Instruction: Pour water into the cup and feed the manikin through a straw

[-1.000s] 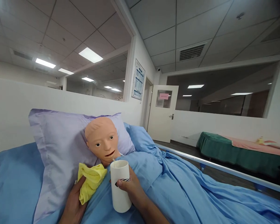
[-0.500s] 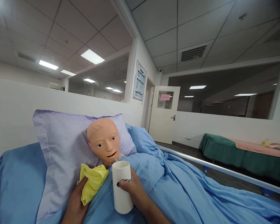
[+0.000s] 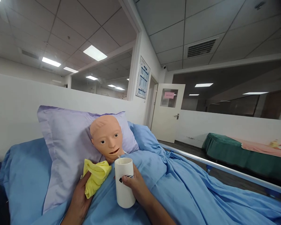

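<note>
A training manikin's head (image 3: pixel 106 136) rests on a lilac pillow (image 3: pixel 63 137), its mouth slightly parted. My left hand (image 3: pixel 81 193) grips a folded yellow cloth (image 3: pixel 97 178) just below and left of the chin. Around a tall white cup (image 3: pixel 124 197) with a dark printed mark, my right hand (image 3: pixel 137 184) is wrapped, thumb across the front. The cup stands nearly upright in front of the chin. Something thin and pale, perhaps a straw, shows between its rim and the manikin's mouth; its lower end is hidden. The cup's contents cannot be made out.
Blue bedding (image 3: pixel 187 187) covers the manikin's body. A pale bed rail (image 3: pixel 224 168) runs along the far side. Beyond it stands another bed with a green cover (image 3: pixel 222 150) and a pink sheet. A door (image 3: pixel 167 125) stands ajar at the back.
The whole view has shifted slightly, so things appear a little higher and further right. Both hands keep their holds on the cloth and the cup, with little movement relative to the manikin.
</note>
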`<state>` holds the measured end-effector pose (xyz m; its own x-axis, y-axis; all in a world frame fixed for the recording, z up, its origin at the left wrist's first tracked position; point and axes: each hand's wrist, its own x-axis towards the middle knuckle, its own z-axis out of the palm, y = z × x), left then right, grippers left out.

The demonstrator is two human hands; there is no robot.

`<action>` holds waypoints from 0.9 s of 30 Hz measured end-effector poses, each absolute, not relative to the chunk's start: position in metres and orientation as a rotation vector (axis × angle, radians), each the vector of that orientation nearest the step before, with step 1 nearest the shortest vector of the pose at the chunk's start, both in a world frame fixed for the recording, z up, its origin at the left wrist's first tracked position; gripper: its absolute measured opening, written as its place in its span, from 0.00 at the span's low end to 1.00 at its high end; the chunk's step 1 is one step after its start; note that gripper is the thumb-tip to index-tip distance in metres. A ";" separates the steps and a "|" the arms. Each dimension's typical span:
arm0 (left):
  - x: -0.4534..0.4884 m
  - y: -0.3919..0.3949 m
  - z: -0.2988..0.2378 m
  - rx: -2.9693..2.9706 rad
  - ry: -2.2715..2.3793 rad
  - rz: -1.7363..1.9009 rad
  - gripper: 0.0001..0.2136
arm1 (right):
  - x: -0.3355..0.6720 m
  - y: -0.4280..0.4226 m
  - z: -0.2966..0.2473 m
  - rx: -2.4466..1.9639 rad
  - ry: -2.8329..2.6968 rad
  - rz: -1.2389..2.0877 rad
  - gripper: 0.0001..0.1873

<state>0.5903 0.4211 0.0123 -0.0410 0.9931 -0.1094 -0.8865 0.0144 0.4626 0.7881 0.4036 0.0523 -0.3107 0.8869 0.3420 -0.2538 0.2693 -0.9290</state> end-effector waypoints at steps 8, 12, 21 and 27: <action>0.589 0.424 0.006 0.281 0.474 1.552 0.22 | 0.787 0.405 0.049 -0.605 -1.433 1.294 0.30; 0.589 0.427 0.004 0.289 0.499 1.565 0.21 | 0.788 0.405 0.047 -0.595 -1.431 1.281 0.31; 0.590 0.420 0.012 0.296 0.499 1.551 0.21 | 0.788 0.405 0.049 -0.611 -1.430 1.279 0.34; 0.589 0.423 0.009 0.316 0.537 1.543 0.23 | 0.786 0.407 0.045 -0.584 -1.402 1.283 0.34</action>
